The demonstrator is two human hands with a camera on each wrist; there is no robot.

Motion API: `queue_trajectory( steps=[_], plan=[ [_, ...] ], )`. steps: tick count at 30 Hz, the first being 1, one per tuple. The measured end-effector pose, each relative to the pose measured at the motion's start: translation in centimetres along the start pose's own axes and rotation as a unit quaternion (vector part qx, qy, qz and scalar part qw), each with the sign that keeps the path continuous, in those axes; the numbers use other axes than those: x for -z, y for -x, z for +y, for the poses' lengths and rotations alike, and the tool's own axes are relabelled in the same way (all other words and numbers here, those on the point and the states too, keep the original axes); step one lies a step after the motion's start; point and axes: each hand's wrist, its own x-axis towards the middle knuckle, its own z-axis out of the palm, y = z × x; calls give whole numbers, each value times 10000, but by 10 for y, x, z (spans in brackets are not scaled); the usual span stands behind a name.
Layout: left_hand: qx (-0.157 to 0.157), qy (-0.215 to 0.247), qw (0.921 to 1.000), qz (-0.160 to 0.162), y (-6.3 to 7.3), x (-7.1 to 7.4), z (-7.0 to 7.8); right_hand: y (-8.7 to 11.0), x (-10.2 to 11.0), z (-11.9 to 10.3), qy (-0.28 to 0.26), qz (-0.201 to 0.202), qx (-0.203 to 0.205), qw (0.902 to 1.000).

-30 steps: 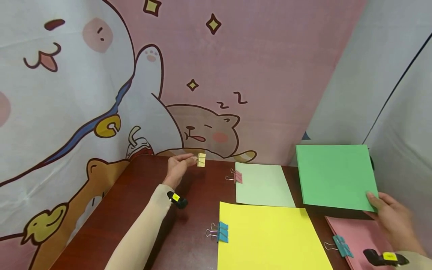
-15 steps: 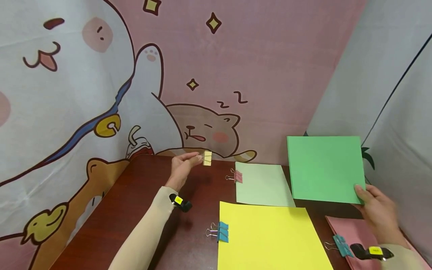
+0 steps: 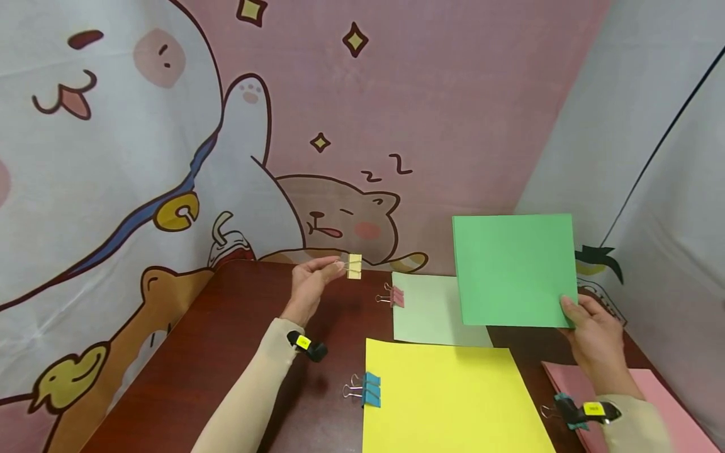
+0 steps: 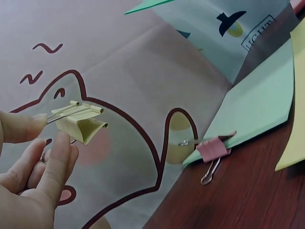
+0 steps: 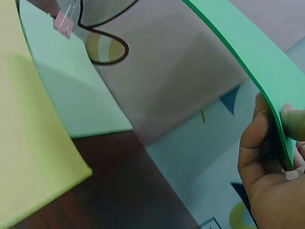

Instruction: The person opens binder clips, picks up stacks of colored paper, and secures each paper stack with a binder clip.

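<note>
My left hand [image 3: 311, 286] pinches the wire handles of a yellow binder clip [image 3: 354, 267] above the back of the table. In the left wrist view the clip's jaws [face right], and its yellow body [image 4: 80, 123] shows beyond the thumb and fingers. My right hand [image 3: 595, 333] grips a stack of green paper [image 3: 515, 270] by its lower right corner, thumb in front and fingers behind. The stack is raised and tilted toward me, overlapping the pale green paper [image 3: 425, 308] in the head view. In the right wrist view the green sheets [image 5: 238, 52] bend slightly near the grip.
A pink binder clip [image 3: 397, 296] sits on the pale green paper's left edge. Yellow paper [image 3: 447, 396] with a blue clip [image 3: 370, 389] lies in front. Pink paper [image 3: 651, 390] with a teal clip [image 3: 579, 426] lies at right. A printed curtain [image 3: 464, 113] hangs behind the table [image 3: 226, 340].
My right hand has carried the green paper stack left and up, toward the yellow clip. My left hand has shifted slightly right with the clip in its fingers.
</note>
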Motion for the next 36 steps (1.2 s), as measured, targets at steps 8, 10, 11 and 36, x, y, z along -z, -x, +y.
queue_trajectory(
  steps=[8, 10, 11, 36],
  plan=[
    [-63, 138, 9999, 20, 4, -10, -1, -4, -28, 4, 309, 124, -5, 9994],
    [-116, 210, 9997, 7, 4, -13, 0, -5, -33, 5, 282, 128, 48, 9995],
    [-148, 254, 9996, 3, 5, -14, 0, -5, -36, 6, 261, 143, 67, 9995],
    [-92, 661, 9973, -297, 19, -41, 7, 0, -102, 31, 734, 810, 322, 9935]
  ],
)
